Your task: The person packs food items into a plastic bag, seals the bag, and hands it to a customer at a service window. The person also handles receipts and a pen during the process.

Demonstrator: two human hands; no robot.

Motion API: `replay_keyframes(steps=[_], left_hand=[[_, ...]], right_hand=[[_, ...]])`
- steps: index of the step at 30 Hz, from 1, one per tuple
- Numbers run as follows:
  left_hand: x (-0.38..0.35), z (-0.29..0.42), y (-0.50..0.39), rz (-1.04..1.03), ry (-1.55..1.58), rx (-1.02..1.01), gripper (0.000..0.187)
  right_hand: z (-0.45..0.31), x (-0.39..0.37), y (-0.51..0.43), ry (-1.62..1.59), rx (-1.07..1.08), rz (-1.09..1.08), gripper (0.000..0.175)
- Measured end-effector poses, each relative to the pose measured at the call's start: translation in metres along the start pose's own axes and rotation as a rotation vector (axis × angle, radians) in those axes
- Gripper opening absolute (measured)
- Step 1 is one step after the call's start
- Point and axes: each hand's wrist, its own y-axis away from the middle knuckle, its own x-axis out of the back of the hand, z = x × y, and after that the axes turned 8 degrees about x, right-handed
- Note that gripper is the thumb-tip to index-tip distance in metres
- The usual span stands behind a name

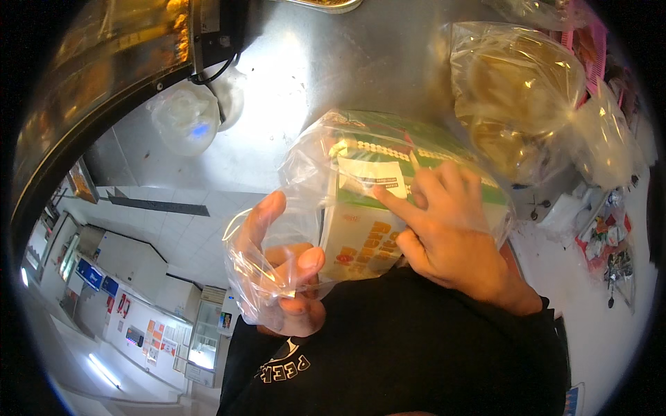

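Note:
A green and white printed cardboard box (364,229) lies inside a clear plastic bag (307,161) before my torso. On the box's upper face is a white paper slip (364,174) bearing print. My left hand (283,270) is at the bag's gathered left end, its fingers curved and the film wrapped about them. The index fingertip of my right hand (442,223) touches the slip's lower edge, while its other fingers curl over the box. Whether that hand is under the film, or grips anything, is unclear.
The steel counter (354,62) bears a knotted bag with round tubs (520,99) at right and a crumpled plastic bag (184,119) at left. A glass-sided case (109,47) bounds the upper left. A foil tray (333,5) sits at the top edge, a pink basket (598,47) at upper right.

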Motion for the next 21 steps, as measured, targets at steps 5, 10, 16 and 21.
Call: replay_keyframes(steps=[5, 10, 16, 21], left_hand=[[0.033, 0.010, 0.004, -0.361, 0.030, -0.385, 0.019], [0.083, 0.043, 0.005, -0.938, -0.073, -0.521, 0.036], [0.113, 0.034, 0.009, -0.661, -0.441, -0.785, 0.052], [0.103, -0.090, -0.011, -0.256, -0.183, -0.834, 0.137]], right_hand=[[-0.018, 0.007, 0.024, 0.049, 0.029, 0.089, 0.044], [-0.033, 0.042, 0.124, -0.004, 0.139, 0.034, 0.036], [-0.048, 0.009, 0.211, -0.172, 0.022, 0.598, 0.044], [0.019, -0.083, 0.228, -0.237, 0.034, 1.100, 0.085]])
